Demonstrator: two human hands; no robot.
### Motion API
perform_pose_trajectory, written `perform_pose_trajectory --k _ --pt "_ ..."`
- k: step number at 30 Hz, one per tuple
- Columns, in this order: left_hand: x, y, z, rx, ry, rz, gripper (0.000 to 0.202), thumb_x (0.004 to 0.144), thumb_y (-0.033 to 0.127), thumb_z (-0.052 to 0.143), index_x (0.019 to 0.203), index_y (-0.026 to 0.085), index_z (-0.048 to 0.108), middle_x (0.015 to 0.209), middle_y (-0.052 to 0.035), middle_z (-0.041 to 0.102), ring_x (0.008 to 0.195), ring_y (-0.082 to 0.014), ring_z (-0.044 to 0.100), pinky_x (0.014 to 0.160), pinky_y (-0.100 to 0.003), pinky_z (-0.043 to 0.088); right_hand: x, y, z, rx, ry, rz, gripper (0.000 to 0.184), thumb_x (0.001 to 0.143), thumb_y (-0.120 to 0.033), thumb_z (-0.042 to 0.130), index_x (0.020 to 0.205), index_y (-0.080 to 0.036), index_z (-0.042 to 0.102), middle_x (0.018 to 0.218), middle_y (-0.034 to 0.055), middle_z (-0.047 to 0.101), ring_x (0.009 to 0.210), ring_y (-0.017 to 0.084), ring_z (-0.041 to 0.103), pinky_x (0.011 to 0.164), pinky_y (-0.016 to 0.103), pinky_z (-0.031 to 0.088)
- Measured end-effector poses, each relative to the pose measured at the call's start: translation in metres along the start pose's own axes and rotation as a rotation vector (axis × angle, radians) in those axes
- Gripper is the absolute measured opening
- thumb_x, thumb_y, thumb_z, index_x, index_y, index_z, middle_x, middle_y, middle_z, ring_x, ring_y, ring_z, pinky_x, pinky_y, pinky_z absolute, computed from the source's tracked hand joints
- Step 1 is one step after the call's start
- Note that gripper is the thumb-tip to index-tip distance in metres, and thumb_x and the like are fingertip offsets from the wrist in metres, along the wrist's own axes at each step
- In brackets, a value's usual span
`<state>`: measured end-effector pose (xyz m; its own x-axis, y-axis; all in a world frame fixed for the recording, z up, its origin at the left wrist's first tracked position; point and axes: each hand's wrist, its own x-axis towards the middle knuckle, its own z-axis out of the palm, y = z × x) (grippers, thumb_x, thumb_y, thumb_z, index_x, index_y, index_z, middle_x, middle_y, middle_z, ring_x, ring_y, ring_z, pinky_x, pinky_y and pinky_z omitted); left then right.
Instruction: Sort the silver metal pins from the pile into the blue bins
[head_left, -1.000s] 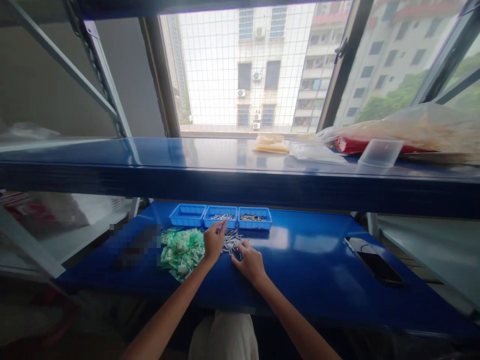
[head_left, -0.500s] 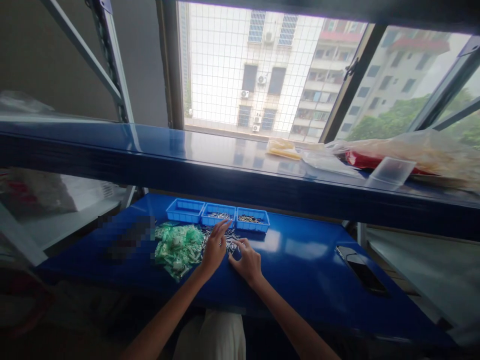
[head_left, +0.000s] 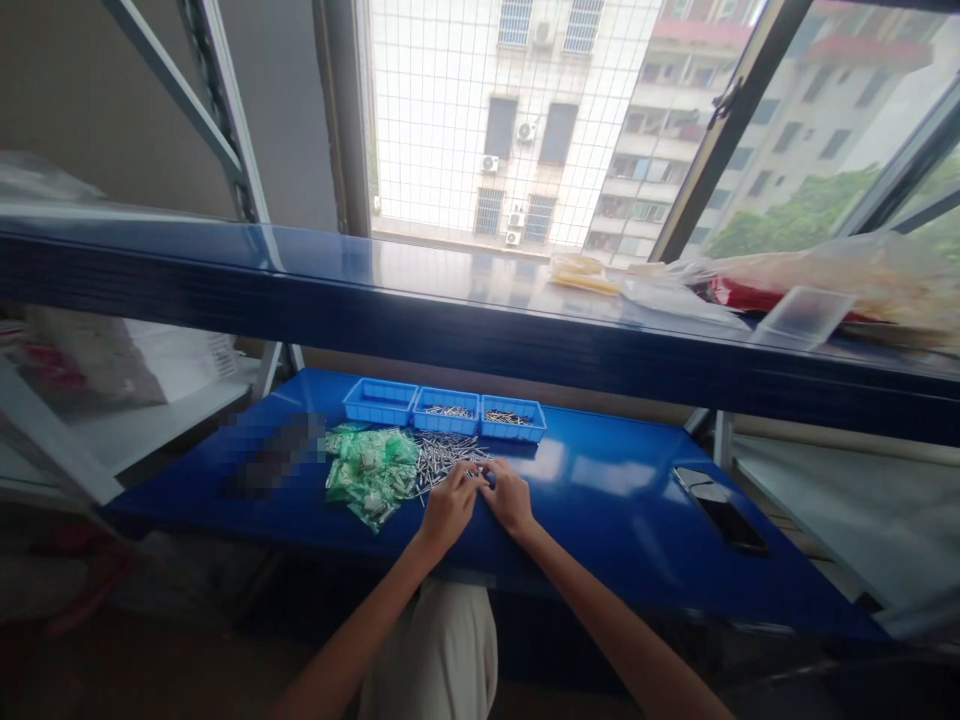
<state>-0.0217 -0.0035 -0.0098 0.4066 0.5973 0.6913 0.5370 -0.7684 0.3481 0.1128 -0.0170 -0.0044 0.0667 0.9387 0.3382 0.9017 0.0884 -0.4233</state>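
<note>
My left hand (head_left: 450,505) and my right hand (head_left: 511,497) meet at the near right edge of a loose pile of thin silvery metal pins (head_left: 439,460), which look like screws or nails. Both hands are closed, with fingertips pinched together and almost touching. Silvery bits show at the fingertips, but what each hand grips is too small to make out. Left of the pile lies a heap of green plastic bags (head_left: 373,475) with small contents. Behind it stand three blue trays in a row: the left tray (head_left: 379,415) looks bare, while the middle tray (head_left: 442,425) and right tray (head_left: 514,433) contain similar pins.
A phone (head_left: 721,510) lies on the right side of the blue table (head_left: 600,540). Over the table's back runs a blue shelf (head_left: 450,345), bearing plastic bags (head_left: 885,280) and a clear plastic box (head_left: 806,317). A blurred dark object (head_left: 274,460) is at the left.
My left hand has come down from over the pins toward me, its raised fingers now pinched. My right hand has closed beside it. The camera view has tilted downward somewhat.
</note>
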Motion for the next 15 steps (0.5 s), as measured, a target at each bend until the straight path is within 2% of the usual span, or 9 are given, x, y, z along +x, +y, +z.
perform_pose_trajectory --k 5,10,15 --pt "-0.0005 0.0003 -0.0009 0.011 0.01 -0.046 0.024 0.081 0.01 0.043 0.087 0.022 0.064 0.095 -0.0029 0.056 0.075 -0.0096 0.058 0.07 -0.02 0.047 -0.0016 -0.002 -0.0027 0.035 0.045 0.016 0.026 0.081 -0.021 0.046 0.104 -0.023 0.056 0.094 0.0012 0.062 0.067 0.013 0.058 0.058 0.022 0.039" --pt "0.0014 0.0011 -0.0001 0.074 -0.065 -0.086 0.025 0.081 0.01 0.043 0.091 0.022 0.062 0.097 -0.0031 0.057 0.075 -0.0111 0.059 0.067 -0.021 0.046 -0.0042 -0.0018 -0.0002 -0.052 0.085 -0.01 0.025 0.082 -0.021 0.044 0.105 -0.024 0.055 0.097 0.0017 0.06 0.071 0.015 0.059 0.055 0.021 0.037" --pt "0.0013 0.0029 -0.0028 0.108 -0.11 -0.124 0.026 0.081 0.009 0.041 0.094 0.022 0.06 0.097 -0.0024 0.057 0.078 -0.0114 0.059 0.067 -0.02 0.045 -0.003 0.0042 0.0029 -0.005 0.189 0.104 0.024 0.083 -0.02 0.041 0.103 -0.021 0.056 0.095 0.0034 0.061 0.068 0.015 0.059 0.056 0.023 0.039"
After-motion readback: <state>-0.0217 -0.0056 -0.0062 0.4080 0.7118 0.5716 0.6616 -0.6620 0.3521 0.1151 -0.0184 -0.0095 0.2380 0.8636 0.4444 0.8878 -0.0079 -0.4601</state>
